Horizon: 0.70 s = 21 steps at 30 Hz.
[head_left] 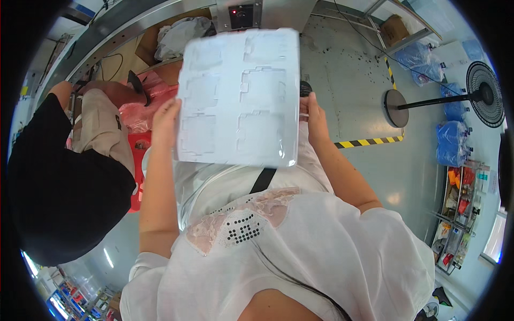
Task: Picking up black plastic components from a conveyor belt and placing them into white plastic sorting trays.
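A white moulded plastic tray (pixel 227 99) with several shallow rectangular recesses is held up in front of my body. My left hand (pixel 165 122) grips its left edge, the fingers partly behind it. At the opposite side my right hand (pixel 315 116) is closed on the right edge, its fingertips partly hidden by the tray. Whether this is one tray or a thin stack, I cannot tell.
A co-worker in a black top (pixel 69 182) sits close on my left, beside pink plastic sheeting (pixel 152 99). A metal bench frame (pixel 214 20) runs ahead. On the right are striped floor tape (pixel 369 142), a standing fan (pixel 484 92), wrapped blue bottles (pixel 451 142) and a shelf rack (pixel 458 214).
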Each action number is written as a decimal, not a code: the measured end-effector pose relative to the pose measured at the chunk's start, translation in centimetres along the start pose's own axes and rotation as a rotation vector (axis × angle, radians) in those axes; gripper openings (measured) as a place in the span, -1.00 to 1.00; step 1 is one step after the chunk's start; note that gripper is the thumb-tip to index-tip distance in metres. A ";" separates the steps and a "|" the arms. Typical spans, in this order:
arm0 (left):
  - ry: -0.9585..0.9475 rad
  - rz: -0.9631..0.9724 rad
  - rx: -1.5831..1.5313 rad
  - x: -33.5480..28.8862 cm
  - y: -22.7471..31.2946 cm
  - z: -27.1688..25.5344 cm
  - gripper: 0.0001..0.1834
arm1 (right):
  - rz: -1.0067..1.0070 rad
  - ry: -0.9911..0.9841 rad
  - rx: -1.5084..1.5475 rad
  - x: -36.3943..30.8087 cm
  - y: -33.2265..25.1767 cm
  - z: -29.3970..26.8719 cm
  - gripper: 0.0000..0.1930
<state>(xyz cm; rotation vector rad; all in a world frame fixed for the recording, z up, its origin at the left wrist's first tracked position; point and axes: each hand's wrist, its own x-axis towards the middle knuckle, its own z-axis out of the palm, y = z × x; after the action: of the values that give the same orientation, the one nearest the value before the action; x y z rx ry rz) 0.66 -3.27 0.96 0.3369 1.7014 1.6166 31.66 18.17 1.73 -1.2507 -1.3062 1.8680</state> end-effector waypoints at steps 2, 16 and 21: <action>0.051 0.038 0.282 0.5 -3.0 0.0 -0.64 | 0.009 -0.018 -0.053 1.8 -0.5 1.3 -0.36; 0.043 -0.034 0.369 0.8 -5.6 1.5 -0.48 | -0.187 0.019 -0.871 -0.7 5.0 2.9 -0.34; 0.093 -0.068 0.391 -0.2 -3.3 3.9 -0.48 | -0.246 0.015 -0.872 1.5 6.8 1.8 -0.34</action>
<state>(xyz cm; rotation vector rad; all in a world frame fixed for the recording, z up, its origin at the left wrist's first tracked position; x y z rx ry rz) 4.37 -1.06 -1.75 0.3928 2.0782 1.2616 29.97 16.02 -4.85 -1.3846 -2.2647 1.1127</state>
